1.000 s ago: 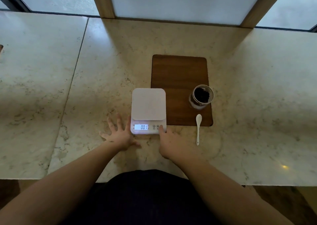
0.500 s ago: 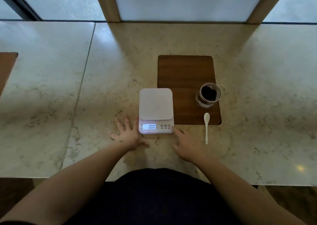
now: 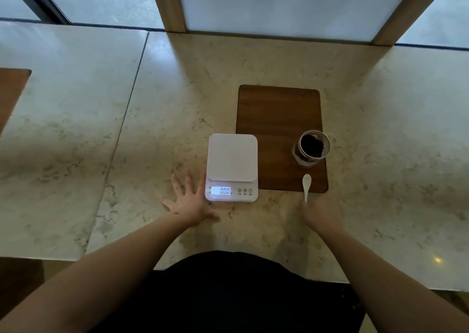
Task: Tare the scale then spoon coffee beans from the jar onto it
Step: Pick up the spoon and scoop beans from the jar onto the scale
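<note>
The white scale (image 3: 232, 166) stands on the marble counter with its lit display reading 0.00 and nothing on its platform. My left hand (image 3: 189, 203) lies flat, fingers spread, against the scale's left front corner. An open glass jar (image 3: 312, 148) of dark coffee beans stands on the near right part of a brown wooden mat (image 3: 276, 112). A white spoon (image 3: 306, 186) lies across the mat's front edge, bowl away from me. My right hand (image 3: 322, 213) is at the near end of the spoon's handle, fingertips touching it; whether they grip it is hidden.
The marble counter (image 3: 162, 109) stretches left and right, with a seam left of the scale. Another brown mat (image 3: 10, 91) shows at the far left edge. A window with wooden posts runs along the counter's back. My dark clothing is at the near edge.
My right hand left the scale's buttons and moved right to the spoon's handle. The display went from 0.01 to 0.00. The left hand stayed put.
</note>
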